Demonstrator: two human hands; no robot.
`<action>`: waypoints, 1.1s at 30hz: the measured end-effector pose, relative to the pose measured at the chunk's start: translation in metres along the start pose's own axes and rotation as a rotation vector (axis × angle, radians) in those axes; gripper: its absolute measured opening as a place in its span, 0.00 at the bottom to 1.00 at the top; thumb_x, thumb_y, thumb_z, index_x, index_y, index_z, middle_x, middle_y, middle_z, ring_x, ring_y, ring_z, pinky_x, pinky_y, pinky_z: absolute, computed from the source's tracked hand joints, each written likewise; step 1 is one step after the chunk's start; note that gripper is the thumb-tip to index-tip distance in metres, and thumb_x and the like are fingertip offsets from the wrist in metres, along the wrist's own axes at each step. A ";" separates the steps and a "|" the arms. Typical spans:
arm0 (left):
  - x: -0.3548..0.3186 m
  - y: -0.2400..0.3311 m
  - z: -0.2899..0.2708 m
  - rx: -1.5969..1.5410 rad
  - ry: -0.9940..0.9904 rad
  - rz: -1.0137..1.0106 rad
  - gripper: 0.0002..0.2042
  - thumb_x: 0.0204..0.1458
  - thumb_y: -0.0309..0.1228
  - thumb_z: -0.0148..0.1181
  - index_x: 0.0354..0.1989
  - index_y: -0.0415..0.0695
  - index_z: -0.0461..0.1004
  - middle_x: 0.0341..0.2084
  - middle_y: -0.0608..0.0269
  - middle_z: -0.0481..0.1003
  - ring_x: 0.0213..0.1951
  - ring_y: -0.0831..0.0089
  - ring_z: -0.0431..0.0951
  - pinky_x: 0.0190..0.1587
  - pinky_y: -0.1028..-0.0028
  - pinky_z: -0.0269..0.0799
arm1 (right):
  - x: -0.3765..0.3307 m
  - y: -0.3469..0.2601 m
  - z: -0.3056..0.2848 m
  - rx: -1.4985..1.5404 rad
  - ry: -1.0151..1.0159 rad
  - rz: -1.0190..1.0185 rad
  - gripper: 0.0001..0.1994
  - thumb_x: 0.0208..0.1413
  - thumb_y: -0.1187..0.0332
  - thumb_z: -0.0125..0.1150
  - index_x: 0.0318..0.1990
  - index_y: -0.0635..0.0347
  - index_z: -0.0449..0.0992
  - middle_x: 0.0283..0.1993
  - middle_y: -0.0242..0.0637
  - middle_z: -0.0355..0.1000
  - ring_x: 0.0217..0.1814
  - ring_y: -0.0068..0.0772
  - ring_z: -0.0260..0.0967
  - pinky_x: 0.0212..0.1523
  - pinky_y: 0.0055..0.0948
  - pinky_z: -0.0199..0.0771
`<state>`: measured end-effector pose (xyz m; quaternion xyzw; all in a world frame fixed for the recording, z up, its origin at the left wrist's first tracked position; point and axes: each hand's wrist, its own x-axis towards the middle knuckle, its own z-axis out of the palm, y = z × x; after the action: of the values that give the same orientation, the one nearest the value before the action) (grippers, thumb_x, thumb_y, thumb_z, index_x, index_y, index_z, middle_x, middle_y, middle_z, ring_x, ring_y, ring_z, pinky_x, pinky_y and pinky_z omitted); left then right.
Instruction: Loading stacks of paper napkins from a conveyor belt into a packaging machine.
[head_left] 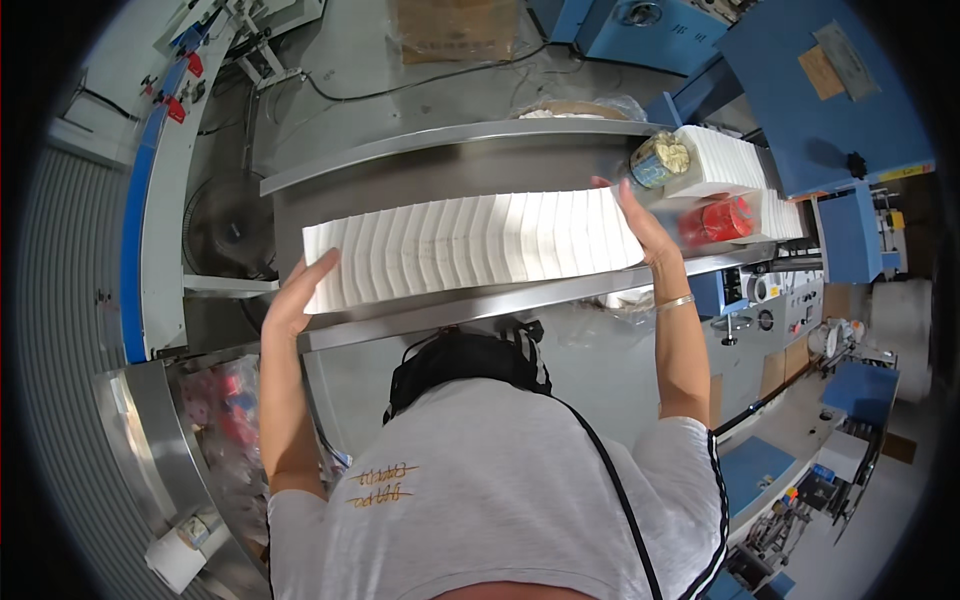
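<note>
Between my two hands a long row of white stacked paper wads (470, 245), like folded tissues, is pressed together end to end. It lies in or just above a shiny metal trough (440, 168); whether it touches the bottom, I cannot tell. My left hand (292, 298) grips its left end, thumb on top. At the right end, slightly farther away, my right hand (648, 230) is pressed against the last wad, its fingers partly hidden behind the row. Close beyond that hand stand a blue-and-yellow can (660, 160) and a red cylindrical container (716, 220).
More white stacks (722, 160) sit at the trough's right end, beside blue machinery (790, 90). A cardboard box (455, 30) rests on the floor ahead. To the left are a blue-edged machine frame (136, 240) and a fan (232, 230). Clear bags (225, 400) fill a bin at lower left.
</note>
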<state>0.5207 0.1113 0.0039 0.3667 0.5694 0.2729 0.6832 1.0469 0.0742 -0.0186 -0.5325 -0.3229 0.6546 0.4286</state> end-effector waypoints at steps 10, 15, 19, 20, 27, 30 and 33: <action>0.013 -0.027 0.006 0.047 -0.036 -0.041 0.55 0.51 0.56 0.66 0.74 0.35 0.38 0.74 0.46 0.45 0.75 0.55 0.40 0.73 0.54 0.32 | -0.015 0.011 0.017 -0.096 0.122 -0.036 0.36 0.70 0.42 0.39 0.71 0.65 0.55 0.71 0.44 0.58 0.71 0.33 0.58 0.69 0.29 0.57; 0.008 -0.020 -0.001 -0.014 0.250 -0.166 0.44 0.57 0.53 0.60 0.71 0.33 0.49 0.67 0.49 0.58 0.69 0.63 0.55 0.67 0.65 0.51 | -0.022 -0.002 0.003 -0.131 0.130 0.216 0.40 0.65 0.41 0.49 0.69 0.70 0.58 0.69 0.46 0.61 0.70 0.34 0.58 0.70 0.30 0.55; -0.001 0.001 0.035 0.186 0.001 -0.116 0.38 0.57 0.50 0.62 0.66 0.31 0.61 0.63 0.49 0.67 0.66 0.66 0.64 0.66 0.69 0.58 | -0.026 -0.003 0.039 -0.402 0.008 0.172 0.39 0.61 0.45 0.60 0.66 0.72 0.62 0.67 0.44 0.64 0.70 0.34 0.59 0.69 0.31 0.56; 0.001 0.006 0.047 0.321 -0.046 -0.094 0.37 0.55 0.50 0.63 0.64 0.32 0.65 0.63 0.49 0.67 0.65 0.66 0.65 0.66 0.68 0.56 | -0.024 0.000 0.056 -0.517 -0.077 0.084 0.38 0.61 0.47 0.62 0.66 0.72 0.62 0.67 0.43 0.64 0.69 0.34 0.58 0.69 0.31 0.56; 0.006 -0.007 0.060 0.057 -0.007 -0.027 0.29 0.52 0.41 0.69 0.57 0.33 0.72 0.53 0.51 0.76 0.59 0.64 0.73 0.65 0.66 0.60 | -0.012 0.000 0.109 -0.271 0.063 0.062 0.39 0.52 0.63 0.72 0.67 0.73 0.59 0.67 0.46 0.63 0.69 0.37 0.59 0.70 0.36 0.54; -0.006 -0.017 0.033 -0.049 0.032 0.162 0.28 0.52 0.39 0.69 0.57 0.32 0.72 0.53 0.51 0.76 0.58 0.64 0.74 0.64 0.67 0.63 | 0.002 -0.007 0.124 -0.355 0.116 0.068 0.38 0.50 0.64 0.73 0.65 0.74 0.61 0.65 0.44 0.65 0.67 0.36 0.61 0.69 0.34 0.56; -0.037 -0.018 -0.009 -0.072 0.068 0.117 0.35 0.45 0.43 0.75 0.58 0.33 0.72 0.54 0.45 0.75 0.60 0.61 0.71 0.64 0.66 0.61 | 0.016 -0.025 0.162 -0.410 -0.028 -0.075 0.36 0.50 0.68 0.72 0.65 0.72 0.64 0.63 0.43 0.68 0.64 0.36 0.65 0.67 0.33 0.60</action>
<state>0.5042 0.0739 0.0100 0.3649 0.5596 0.3450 0.6593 0.8936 0.1049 0.0329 -0.5870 -0.4748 0.5660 0.3311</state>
